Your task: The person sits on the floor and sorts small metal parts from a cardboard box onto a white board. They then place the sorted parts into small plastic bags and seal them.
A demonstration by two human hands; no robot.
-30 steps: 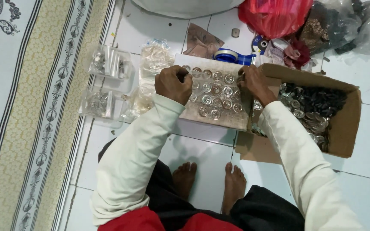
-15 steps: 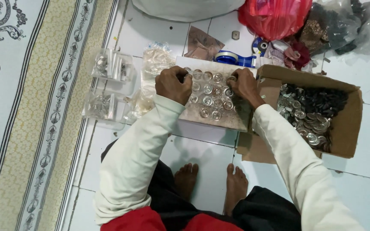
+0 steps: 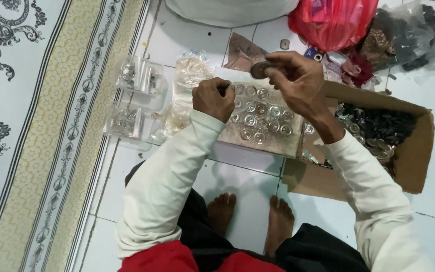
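Head view: right hand lifted off board since half second ago, now raised above it, fingers pinching small dark round disc at fingertips. Left hand stayed put at board's left edge, curled into fist; whether it grips anything, cannot tell. Cardboard board with rows of round clear pieces lies on floor between and below hands. Open cardboard box of dark and clear pieces just right of right hand. Clear plastic packets left of left hand.
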